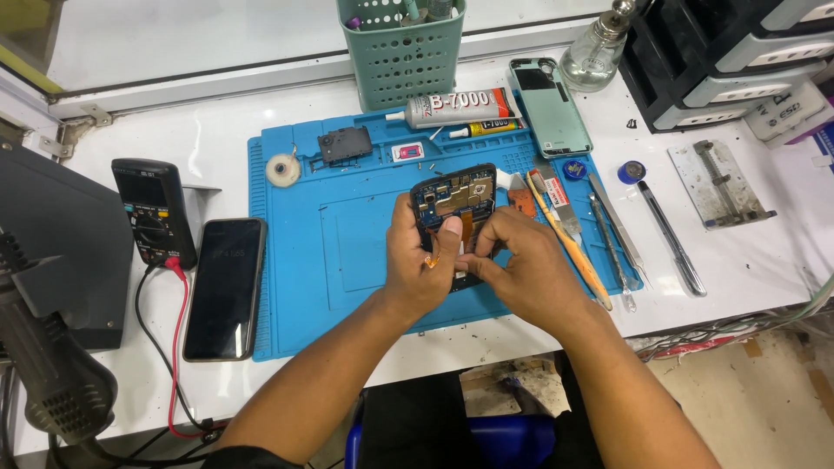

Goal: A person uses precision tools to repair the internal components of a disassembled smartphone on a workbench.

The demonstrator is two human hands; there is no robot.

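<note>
At the far left a black hot-air tool [56, 382] and a dark grey box [61, 252] fill the near corner of the white bench [747, 260], and just right of them a black multimeter [152, 211] trails red and black leads [174, 347] toward the front edge; a dark smartphone [226, 288] lies face up beside it, touching the left border of the blue repair mat [339, 260]. The mat's left half is mostly bare, with only a small white tape roll [283, 170] and a black camera module part [345, 145] near its far edge. Over the mat's middle the left hand [421, 260] curls around the left side of an opened smartphone [456, 195], lifted off the mat with its circuit board facing up, thumb pressed against an orange flex cable [434, 258]. The right hand [521, 269] meets it from the right, fingers bent close together and pinching at the phone's lower edge, so both hands are nearly touching. Behind them a green perforated basket [401, 48] holds upright tools, only their tips in view; a glue tube [456, 108] and a smaller yellow tube [486, 129] lie in front of it. A pale green phone back cover [549, 106] rests on the mat's far right corner, a glass dispenser bottle [593, 54] behind it. Along the mat's right border lie an orange pry tool [573, 252] and tweezers [612, 239], then a metal spudger [669, 239] and a steel clamp plate [721, 184] on open bench, under black drawers [730, 52]
</note>
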